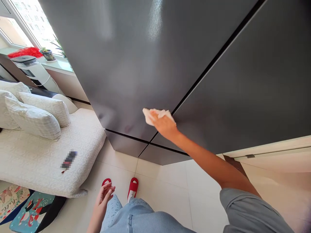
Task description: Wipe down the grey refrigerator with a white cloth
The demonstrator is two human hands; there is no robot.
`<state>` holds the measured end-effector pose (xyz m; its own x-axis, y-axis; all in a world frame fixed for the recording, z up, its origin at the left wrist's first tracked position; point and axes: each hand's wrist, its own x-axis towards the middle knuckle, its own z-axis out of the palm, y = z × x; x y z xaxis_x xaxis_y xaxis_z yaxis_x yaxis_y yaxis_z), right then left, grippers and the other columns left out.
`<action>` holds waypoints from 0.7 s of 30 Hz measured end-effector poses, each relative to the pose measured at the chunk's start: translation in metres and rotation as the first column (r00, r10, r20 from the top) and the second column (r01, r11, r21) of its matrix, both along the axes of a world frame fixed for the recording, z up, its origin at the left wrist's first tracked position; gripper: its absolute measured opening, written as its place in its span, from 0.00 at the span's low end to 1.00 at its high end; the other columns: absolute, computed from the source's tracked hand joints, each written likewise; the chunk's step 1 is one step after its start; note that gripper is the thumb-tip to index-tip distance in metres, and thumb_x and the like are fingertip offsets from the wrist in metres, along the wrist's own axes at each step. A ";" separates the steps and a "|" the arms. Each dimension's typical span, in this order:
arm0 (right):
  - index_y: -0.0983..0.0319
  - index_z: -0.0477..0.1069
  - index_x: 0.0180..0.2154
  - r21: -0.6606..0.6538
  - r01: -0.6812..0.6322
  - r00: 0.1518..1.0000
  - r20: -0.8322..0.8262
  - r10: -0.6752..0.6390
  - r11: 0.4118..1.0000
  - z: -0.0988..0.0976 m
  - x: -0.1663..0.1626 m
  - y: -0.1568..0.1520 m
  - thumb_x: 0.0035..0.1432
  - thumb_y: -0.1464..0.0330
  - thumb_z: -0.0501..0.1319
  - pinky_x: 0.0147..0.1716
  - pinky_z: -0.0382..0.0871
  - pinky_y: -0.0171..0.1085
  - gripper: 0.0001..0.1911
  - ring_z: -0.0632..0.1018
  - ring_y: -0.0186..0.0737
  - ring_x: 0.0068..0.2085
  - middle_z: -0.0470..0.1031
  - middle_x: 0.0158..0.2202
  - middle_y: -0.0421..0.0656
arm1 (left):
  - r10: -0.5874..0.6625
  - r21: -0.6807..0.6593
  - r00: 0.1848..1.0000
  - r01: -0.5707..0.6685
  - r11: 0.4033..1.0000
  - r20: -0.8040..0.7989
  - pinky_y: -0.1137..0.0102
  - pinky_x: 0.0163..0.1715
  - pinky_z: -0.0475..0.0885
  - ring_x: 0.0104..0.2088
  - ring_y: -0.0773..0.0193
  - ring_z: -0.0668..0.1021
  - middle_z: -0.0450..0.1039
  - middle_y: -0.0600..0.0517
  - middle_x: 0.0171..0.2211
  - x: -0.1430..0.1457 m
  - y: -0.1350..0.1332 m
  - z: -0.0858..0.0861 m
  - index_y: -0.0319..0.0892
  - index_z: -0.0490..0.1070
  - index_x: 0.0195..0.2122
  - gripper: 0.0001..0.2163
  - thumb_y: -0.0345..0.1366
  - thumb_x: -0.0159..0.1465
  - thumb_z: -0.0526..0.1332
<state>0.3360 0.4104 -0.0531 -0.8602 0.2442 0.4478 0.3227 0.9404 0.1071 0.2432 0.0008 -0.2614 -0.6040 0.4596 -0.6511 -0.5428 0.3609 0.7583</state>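
Observation:
My right hand [165,126] reaches forward with a pale cloth [159,114] under its fingers, laid against a glossy dark grey refrigerator door [116,71]. Hand and cloth are close to the dark vertical gap between two doors, just above the lower panels. Part of the cloth is hidden by the hand. Low in front of my body hangs my left hand [105,195], its fingers loosely bent and apart. It holds nothing and touches nothing that I can see.
On the left stands a bed-like sofa [80,136] with several pillows [34,113] and a blurred-out dark object [69,160]. Colourful printed items [31,210] lie below it. Red slippers [133,186] are on the tiled floor [167,184]. A potted plant [48,55] sits at the window.

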 end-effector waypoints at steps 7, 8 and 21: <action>0.58 0.62 0.72 0.174 -0.087 0.993 -0.067 0.100 0.981 0.036 0.011 0.028 0.77 0.73 0.49 0.71 0.67 0.50 0.26 0.69 0.44 0.70 0.69 0.68 0.45 | 0.053 0.053 0.998 -0.051 0.997 -0.031 0.63 0.45 0.79 0.50 0.46 0.83 0.83 0.42 0.43 -0.005 -0.004 0.012 0.44 0.76 0.46 0.37 0.68 0.46 0.73; 0.57 0.60 0.73 0.194 -0.011 0.987 -0.155 0.042 0.981 0.049 0.008 0.034 0.77 0.73 0.48 0.73 0.64 0.52 0.27 0.67 0.44 0.72 0.69 0.69 0.44 | 0.044 0.050 0.999 -0.042 0.998 -0.028 0.63 0.45 0.79 0.49 0.46 0.83 0.83 0.42 0.43 -0.005 -0.002 0.013 0.44 0.76 0.46 0.37 0.68 0.46 0.73; 0.53 0.69 0.67 0.270 -0.024 0.806 -0.565 0.179 0.962 0.046 0.013 0.005 0.75 0.68 0.52 0.56 0.81 0.49 0.23 0.80 0.48 0.59 0.77 0.60 0.45 | 0.033 0.114 0.999 -0.030 0.993 -0.023 0.54 0.47 0.81 0.51 0.38 0.83 0.83 0.41 0.43 -0.008 0.032 0.011 0.48 0.78 0.43 0.40 0.74 0.38 0.72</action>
<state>0.3492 0.4157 -0.0069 -0.4339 -0.0104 0.9009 0.3004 0.9411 0.1555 0.2351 0.0326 -0.2508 -0.6348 0.5102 -0.5803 -0.5332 0.2543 0.8069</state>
